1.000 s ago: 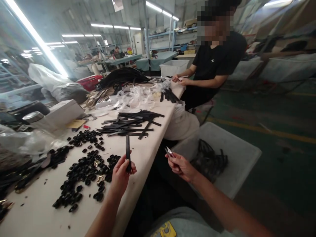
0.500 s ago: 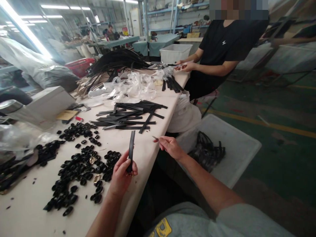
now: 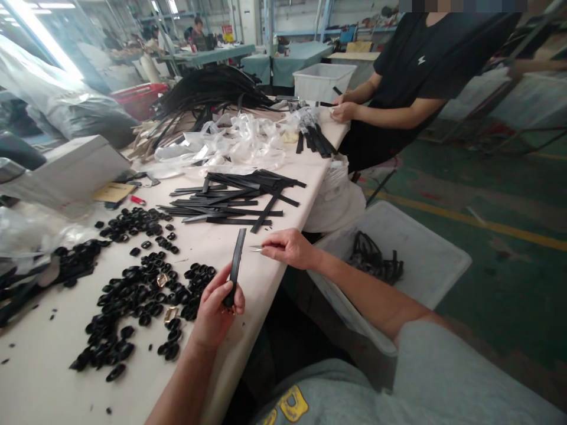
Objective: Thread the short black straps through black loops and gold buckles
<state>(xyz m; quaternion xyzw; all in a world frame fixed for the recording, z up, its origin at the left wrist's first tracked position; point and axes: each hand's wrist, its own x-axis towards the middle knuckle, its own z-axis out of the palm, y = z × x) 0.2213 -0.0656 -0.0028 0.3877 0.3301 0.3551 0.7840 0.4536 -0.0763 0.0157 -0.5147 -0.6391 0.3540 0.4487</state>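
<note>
Strap point(image 3: 238, 264), black and slightly tilted, is held by the left hand point(image 3: 219, 304) over the surface point(image 3: 44, 381), while the right hand point(image 3: 292, 248) grips a pointed metal tool point(image 3: 256, 248), its tip near the strap.

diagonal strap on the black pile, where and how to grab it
The diagonal strap is probably best pinched across its long edges at its near end, from the camera wearer's side: it lies over other straps, with that end poking out past them.
</note>
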